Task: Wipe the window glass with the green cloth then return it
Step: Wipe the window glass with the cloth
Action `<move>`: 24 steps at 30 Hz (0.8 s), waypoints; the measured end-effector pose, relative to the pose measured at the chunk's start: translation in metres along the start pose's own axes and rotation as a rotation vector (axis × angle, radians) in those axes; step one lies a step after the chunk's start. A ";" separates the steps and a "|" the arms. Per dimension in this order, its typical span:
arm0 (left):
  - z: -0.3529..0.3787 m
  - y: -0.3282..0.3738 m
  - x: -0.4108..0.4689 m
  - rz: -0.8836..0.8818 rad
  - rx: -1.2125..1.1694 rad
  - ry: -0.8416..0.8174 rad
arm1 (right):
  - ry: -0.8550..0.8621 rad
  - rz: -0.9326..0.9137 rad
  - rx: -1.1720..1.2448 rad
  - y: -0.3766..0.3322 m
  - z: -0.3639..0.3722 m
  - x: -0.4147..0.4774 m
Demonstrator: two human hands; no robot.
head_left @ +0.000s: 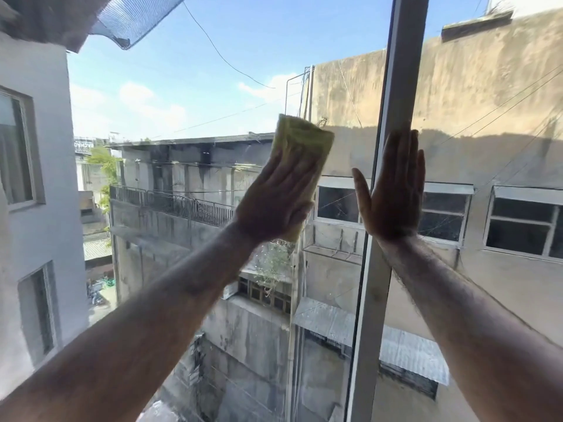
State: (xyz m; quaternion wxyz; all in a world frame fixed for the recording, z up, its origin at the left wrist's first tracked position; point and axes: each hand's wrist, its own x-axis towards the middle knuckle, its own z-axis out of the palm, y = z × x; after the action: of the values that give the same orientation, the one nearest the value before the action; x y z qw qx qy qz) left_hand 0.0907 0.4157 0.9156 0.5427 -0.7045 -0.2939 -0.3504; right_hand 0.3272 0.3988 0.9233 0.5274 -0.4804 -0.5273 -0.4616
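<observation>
A folded yellow-green cloth (300, 141) lies flat against the window glass (189, 95) near the middle of the view. My left hand (274, 202) presses on the cloth's lower half with fingers spread, so only the cloth's top and a strip at its lower edge show. My right hand (393, 190) rests flat and empty, fingers together and pointing up, against the grey vertical window frame (399, 71) and the pane beside it. Both forearms reach up from the bottom corners.
The vertical frame bar divides the left pane from the right pane (493, 117). Through the glass stand concrete buildings, a railed balcony (170, 202), overhead wires and blue sky. A mesh screen corner (137, 16) hangs at the upper left.
</observation>
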 end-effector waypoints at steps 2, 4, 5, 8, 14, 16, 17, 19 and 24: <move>0.003 0.004 -0.038 0.235 -0.017 -0.046 | -0.002 0.003 -0.009 -0.001 -0.001 0.000; 0.001 -0.010 -0.080 0.211 -0.028 -0.067 | -0.011 0.005 0.001 -0.001 -0.002 -0.001; -0.001 -0.020 -0.099 0.118 -0.014 -0.064 | -0.016 0.006 0.006 -0.001 -0.002 -0.001; -0.006 -0.049 -0.110 -0.362 0.019 0.007 | -0.015 0.004 0.010 -0.001 -0.002 -0.001; -0.006 -0.026 -0.005 -0.509 -0.044 0.109 | -0.012 0.004 0.016 -0.001 -0.002 -0.001; 0.004 0.002 -0.014 -0.162 -0.057 0.040 | -0.002 0.004 0.016 0.000 -0.002 -0.001; 0.006 0.011 -0.030 -0.009 -0.059 -0.010 | 0.006 0.003 0.013 0.001 -0.001 -0.001; 0.005 0.011 -0.071 0.127 -0.055 -0.090 | 0.008 0.002 0.012 0.000 -0.001 -0.001; -0.005 -0.041 -0.136 -0.271 0.033 -0.028 | -0.022 0.013 0.023 -0.001 -0.002 0.000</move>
State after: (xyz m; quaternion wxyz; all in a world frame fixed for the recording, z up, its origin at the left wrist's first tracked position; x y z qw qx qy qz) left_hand -0.0218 0.4162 0.8290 0.4977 -0.6541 -0.3996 -0.4060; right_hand 0.3268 0.3966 0.9231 0.5301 -0.4829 -0.5350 -0.4467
